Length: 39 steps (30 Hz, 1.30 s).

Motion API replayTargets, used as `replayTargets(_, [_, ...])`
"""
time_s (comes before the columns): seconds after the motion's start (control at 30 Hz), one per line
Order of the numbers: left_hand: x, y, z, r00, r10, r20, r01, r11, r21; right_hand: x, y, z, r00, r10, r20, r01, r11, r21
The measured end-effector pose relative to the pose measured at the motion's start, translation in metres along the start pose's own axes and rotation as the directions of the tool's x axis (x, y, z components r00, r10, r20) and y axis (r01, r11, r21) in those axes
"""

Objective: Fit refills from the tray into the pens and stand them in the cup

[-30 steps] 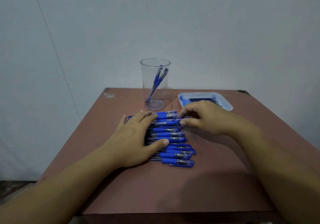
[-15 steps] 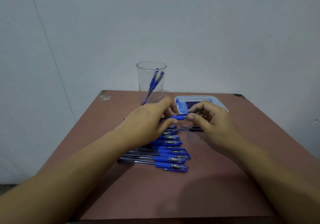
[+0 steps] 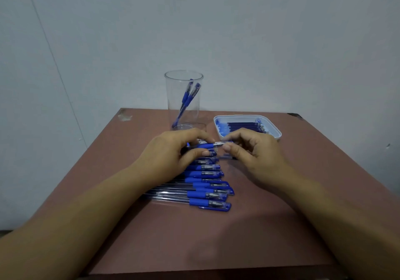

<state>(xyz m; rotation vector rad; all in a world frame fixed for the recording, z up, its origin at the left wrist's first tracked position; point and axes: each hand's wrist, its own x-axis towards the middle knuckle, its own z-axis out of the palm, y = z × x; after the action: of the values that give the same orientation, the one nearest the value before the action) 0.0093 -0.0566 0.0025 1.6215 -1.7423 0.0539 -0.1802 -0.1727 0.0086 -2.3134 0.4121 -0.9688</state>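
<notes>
Both hands have lifted off the row of blue and clear plastic pens (image 3: 202, 193) in the middle of the frame. Now I see the left hand (image 3: 171, 152) gripping one blue pen (image 3: 205, 146) and the right hand (image 3: 255, 152) pinching its shiny tip end. Fingers (image 3: 194, 134) hide most of it. Above stands the tall clear plastic cup (image 3: 184, 115) with two pens (image 3: 187, 98). Right of it, the white tray (image 3: 275, 132) of dark refills (image 3: 242, 126) is partly hidden.

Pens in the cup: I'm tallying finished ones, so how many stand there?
2. The left pen and the right pen lean side by side in the clear cup, tops toward its right rim. The cup is see-through, so none seems hidden.
</notes>
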Motion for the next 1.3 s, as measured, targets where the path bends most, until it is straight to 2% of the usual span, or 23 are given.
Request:
replayTargets(0.17, [-0.001,0.002,0.004,1.000,-0.007,-0.011,0.007,1.000,-0.017,0.000,0.003,0.001,0.999,0.037,-0.014,-0.037,0.999,-0.004])
replayTargets(0.33, [-0.001,0.008,0.003,0.996,-0.053,0.067,0.057,0.996,-0.073,0.000,0.001,0.000,1.000,0.013,-0.005,-0.013,1.000,-0.021])
replayTargets(0.43, [-0.002,0.003,-0.004,0.990,-0.093,0.109,0.107,0.986,-0.130,0.001,0.007,-0.011,0.997,0.035,-0.073,-0.036,0.999,-0.018])
replayTargets(0.53, [-0.001,-0.004,-0.012,0.991,-0.113,0.070,0.126,0.970,-0.210,-0.001,0.018,-0.031,0.993,0.076,-0.096,-0.079,0.997,-0.025])
replayTargets(0.63, [0.001,-0.006,-0.013,0.992,-0.119,0.050,0.127,0.971,-0.200,-0.004,0.020,-0.030,0.995,0.096,-0.011,-0.096,0.994,-0.045])
replayTargets(0.77, [0.001,-0.010,-0.012,0.988,-0.142,0.054,0.150,0.971,-0.184,-0.003,0.017,-0.026,0.986,0.068,0.150,-0.041,0.984,-0.174])
replayTargets(0.97, [0.002,-0.013,-0.015,0.993,-0.109,0.051,0.115,0.985,-0.127,-0.010,0.021,-0.032,0.918,0.198,0.344,-0.134,0.970,-0.200])
replayTargets(1.03, [0.001,-0.011,-0.014,0.994,-0.100,0.051,0.105,0.988,-0.112,-0.009,0.022,-0.031,0.909,0.196,0.367,-0.128,0.971,-0.201])
replayTargets(1.1, [0.001,-0.010,-0.014,0.995,-0.082,0.050,0.086,0.991,-0.100,-0.009,0.020,-0.026,0.942,0.129,0.311,-0.075,0.981,-0.178])
replayTargets(1.2, [-0.001,-0.011,-0.012,0.997,-0.049,0.058,0.055,0.994,-0.098,-0.006,0.014,-0.013,0.993,0.005,0.119,0.009,0.993,-0.118])
replayTargets(1.3, [-0.001,-0.013,-0.010,0.996,-0.036,0.080,0.043,0.995,-0.087,-0.001,0.013,0.001,0.996,-0.063,0.070,0.072,0.988,-0.134])
